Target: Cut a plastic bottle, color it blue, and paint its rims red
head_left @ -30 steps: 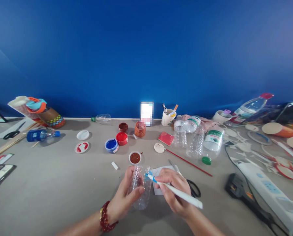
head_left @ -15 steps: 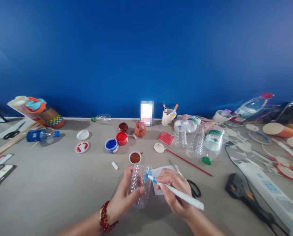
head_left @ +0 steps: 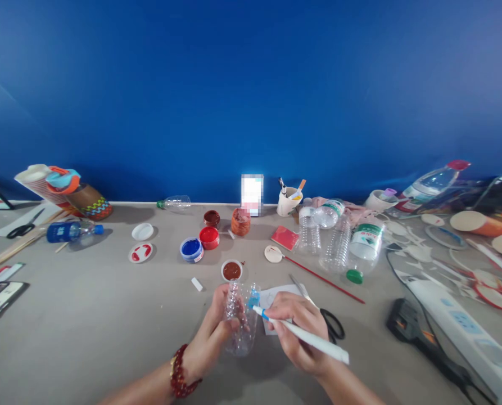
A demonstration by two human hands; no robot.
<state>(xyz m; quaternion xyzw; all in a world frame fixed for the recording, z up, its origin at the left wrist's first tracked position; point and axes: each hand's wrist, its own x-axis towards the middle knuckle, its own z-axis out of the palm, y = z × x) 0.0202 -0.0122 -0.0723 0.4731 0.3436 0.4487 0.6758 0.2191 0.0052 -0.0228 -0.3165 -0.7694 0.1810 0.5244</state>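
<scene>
One half-curled left hand (head_left: 208,341) around bottle (head_left: 245,340), right hand (head_left: 300,324) around pen (head_left: 320,343).

Bottle (head_left: 243,343) btwn L hand (head_left: 211,332) & R hand (head_left: 299,326). Behind it on bench (head_left: 107,315): paint pots (head_left: 209,243), pen cup (head_left: 288,203) farther back R. Far R: glue gun (head_left: 406,322), L of power strip (head_left: 464,323). Far L: phone (head_left: 4,295), scissors (head_left: 20,231) behind.
</scene>
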